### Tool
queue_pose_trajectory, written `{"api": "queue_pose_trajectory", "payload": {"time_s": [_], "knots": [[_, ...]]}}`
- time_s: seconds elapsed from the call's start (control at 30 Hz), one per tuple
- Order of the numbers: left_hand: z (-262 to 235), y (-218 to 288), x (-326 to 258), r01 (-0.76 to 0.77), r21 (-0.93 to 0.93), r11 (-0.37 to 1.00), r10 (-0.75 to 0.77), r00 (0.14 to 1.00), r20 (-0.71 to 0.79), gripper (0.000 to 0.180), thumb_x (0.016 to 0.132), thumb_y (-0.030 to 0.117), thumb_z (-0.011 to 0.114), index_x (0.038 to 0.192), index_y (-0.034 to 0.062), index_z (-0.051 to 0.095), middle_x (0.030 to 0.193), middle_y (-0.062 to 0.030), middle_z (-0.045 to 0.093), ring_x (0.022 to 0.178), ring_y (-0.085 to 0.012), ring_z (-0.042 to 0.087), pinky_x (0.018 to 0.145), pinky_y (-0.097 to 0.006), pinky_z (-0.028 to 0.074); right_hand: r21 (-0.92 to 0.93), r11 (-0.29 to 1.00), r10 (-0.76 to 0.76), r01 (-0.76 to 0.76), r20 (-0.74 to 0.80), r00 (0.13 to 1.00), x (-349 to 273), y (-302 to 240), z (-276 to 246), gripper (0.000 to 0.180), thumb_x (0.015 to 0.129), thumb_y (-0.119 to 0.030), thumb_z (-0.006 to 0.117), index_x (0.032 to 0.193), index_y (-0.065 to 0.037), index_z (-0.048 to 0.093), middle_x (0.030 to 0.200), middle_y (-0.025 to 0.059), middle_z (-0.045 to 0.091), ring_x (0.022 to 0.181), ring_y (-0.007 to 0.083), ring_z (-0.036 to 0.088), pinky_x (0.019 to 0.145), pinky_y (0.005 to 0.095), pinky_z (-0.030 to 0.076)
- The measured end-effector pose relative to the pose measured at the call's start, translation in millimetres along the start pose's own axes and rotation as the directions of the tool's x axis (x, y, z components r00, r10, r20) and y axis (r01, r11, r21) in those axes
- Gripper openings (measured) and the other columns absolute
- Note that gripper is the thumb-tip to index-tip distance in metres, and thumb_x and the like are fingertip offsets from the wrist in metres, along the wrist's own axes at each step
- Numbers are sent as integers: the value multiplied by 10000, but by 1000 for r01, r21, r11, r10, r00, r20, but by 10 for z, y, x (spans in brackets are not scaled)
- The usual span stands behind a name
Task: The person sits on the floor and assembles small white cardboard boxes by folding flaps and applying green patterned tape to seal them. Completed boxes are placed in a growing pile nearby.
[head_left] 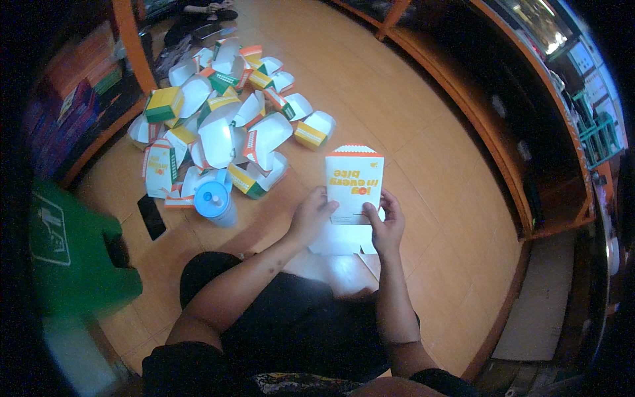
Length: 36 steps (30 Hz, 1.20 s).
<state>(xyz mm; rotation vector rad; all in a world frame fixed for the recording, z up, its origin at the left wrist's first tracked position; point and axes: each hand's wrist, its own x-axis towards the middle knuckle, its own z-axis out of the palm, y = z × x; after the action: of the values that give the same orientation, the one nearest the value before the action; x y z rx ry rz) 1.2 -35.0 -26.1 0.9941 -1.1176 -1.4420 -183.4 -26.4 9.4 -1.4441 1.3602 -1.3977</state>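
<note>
In front of my body, both hands hold a flat white paper food carton (350, 175) with an orange edge, a scalloped top and yellow print that reads upside down. My left hand (313, 215) grips its lower left side, thumb on the front. At the lower right side my right hand (387, 223) pinches it, thumb on the face and fingers behind. Just below the carton shows more white card (340, 239) with cut flaps; whether it is part of the same carton I cannot tell. My legs are beneath.
A heap of opened cartons (215, 135) in white, yellow, green and orange covers the floor at far left. Before it stand a blue-lidded tumbler (215, 197) and a black phone (151, 216). A green bin (79, 251) is at left, orange-framed shelving (456, 99) at right. Another person (202, 12) sits beyond.
</note>
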Motion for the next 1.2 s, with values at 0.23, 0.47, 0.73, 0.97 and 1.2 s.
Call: {"api": "queue_pose_trajectory", "payload": {"time_s": [0.23,0.47,0.73,0.97,1.2], "knots": [[-95,452,-155,-222,425,878,265,963,-45,280,916,111,552,1173,9,503,1067,-194,619,1048,-317,599,902,-409,459,67,992,-95,107,-158,983,103,47,-134,359,919,-68,593,1256,-10,486,962,48,558,863,118,542,792,265,471],[-815,1295,99,-157,868,471,799,494,-344,665,846,45,582,1450,86,305,1515,-241,183,1403,-440,181,1137,-509,203,-57,998,-39,30,-146,989,87,175,-209,312,920,-98,607,1211,-37,514,928,48,568,834,128,545,757,276,473],[-486,779,-1,-308,703,641,567,807,-164,492,805,50,646,1270,39,484,1352,-226,437,1286,-370,398,1066,-447,328,-703,686,198,-188,-68,978,-210,1342,-418,440,815,-263,720,1155,-27,569,949,191,669,856,319,661,747,390,512],[45,-529,-864,-521,603,604,-655,107,748,268,822,251,640,945,22,703,897,-182,693,760,-313,667,700,-441,541,-880,466,477,-93,162,864,-737,1421,300,648,765,-459,726,1223,-56,508,1133,253,555,1017,423,576,880,467,490],[447,-1204,-2513,-777,351,522,-801,-305,516,338,774,250,712,1033,34,680,1037,-149,676,831,-284,647,698,-409,562,-936,335,529,104,279,801,-852,918,267,595,795,-480,672,1233,-107,522,1157,248,537,1031,440,561,903,513,472]]}}
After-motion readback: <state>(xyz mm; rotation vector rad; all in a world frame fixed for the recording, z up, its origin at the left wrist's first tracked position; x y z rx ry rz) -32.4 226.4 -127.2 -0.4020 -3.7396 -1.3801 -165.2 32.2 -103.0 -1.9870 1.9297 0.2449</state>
